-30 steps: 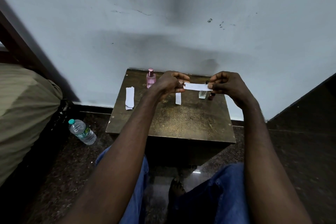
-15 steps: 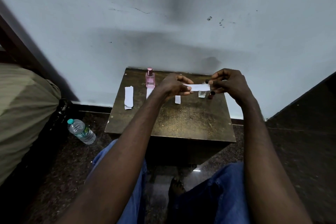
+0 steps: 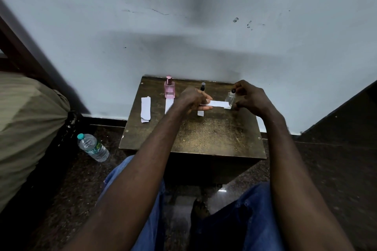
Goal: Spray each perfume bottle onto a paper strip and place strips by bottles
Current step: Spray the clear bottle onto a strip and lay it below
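On the small brown table (image 3: 191,138) my left hand (image 3: 192,98) pinches the left end of a white paper strip (image 3: 216,103) held level. The strip's right end reaches a small clear perfume bottle (image 3: 230,98). My right hand (image 3: 252,98) curls round that bottle, one finger at its top and the thumb low beside it. A pink perfume bottle (image 3: 169,88) stands at the back left with a strip (image 3: 168,106) lying in front of it. A slim dark bottle (image 3: 202,87) stands at the back middle, with a strip (image 3: 200,113) in front, partly hidden by my left hand.
A small pile of unused strips (image 3: 145,109) lies near the table's left edge. The table stands against a pale wall. On the dark floor to the left lies a plastic water bottle (image 3: 92,147), beside a bed with an olive cover (image 3: 26,120). My knees are under the near edge.
Both hands have come lower toward the table with the strip. My right hand has left the strip's right end and closed round the clear bottle, while the left still pinches the strip.
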